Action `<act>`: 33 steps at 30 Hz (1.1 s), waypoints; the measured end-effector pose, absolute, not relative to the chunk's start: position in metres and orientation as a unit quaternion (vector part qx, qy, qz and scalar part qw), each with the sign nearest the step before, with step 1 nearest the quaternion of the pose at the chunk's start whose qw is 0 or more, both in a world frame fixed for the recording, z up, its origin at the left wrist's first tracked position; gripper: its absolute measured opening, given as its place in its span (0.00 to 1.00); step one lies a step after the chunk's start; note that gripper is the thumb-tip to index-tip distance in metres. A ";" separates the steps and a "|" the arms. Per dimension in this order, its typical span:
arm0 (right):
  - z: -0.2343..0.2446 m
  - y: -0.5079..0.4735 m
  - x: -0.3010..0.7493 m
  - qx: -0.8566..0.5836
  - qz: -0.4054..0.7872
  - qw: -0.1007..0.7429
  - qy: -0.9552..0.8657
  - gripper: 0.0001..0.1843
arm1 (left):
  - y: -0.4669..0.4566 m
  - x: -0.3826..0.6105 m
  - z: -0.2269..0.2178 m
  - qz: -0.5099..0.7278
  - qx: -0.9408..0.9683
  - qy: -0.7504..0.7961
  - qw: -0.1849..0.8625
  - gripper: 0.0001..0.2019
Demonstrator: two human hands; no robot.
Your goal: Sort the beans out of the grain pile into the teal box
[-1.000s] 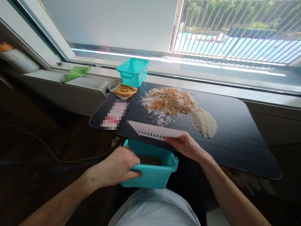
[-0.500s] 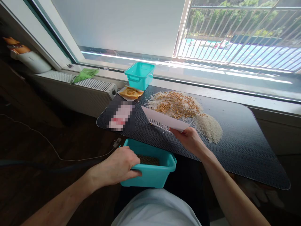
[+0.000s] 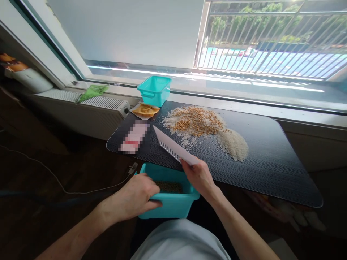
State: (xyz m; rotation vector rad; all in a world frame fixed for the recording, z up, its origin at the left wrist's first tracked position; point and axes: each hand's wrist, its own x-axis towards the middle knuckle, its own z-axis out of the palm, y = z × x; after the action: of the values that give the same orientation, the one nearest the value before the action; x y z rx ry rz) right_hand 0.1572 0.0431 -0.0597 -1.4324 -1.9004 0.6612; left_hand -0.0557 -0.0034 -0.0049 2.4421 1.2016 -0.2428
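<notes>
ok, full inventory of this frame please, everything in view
near bin: 1, teal, at the mat's front edge
dark grains: one layer, dark, inside near bin
slotted scoop: 1, white, tilted over the mat's front
bean pile: 1, tan mixed with white rice, mid mat
rice pile: 1, white, right of bean pile, touching it
far bin: 1, teal, back left by the window
packet: 1, yellow-orange, in front of far bin
blurred item: 1, pink-white, mat's left
mat: 1, black
cloth: 1, green, on radiator
radiator: 1, white, left of mat
cable: 1, white, floor
left hand: grips near bin's left rim
right hand: holds slotted scoop
</notes>
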 end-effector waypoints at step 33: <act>-0.062 0.065 0.303 -0.744 0.139 0.374 -0.536 0.19 | 0.013 0.019 -0.013 -0.055 0.888 0.347 0.295 0.17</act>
State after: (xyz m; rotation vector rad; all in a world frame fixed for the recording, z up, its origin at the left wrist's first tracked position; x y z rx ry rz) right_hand 0.3035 0.0650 -0.0624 -1.9062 -1.3719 0.3554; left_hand 0.0188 0.0134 -0.0128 2.3640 0.9242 -0.1452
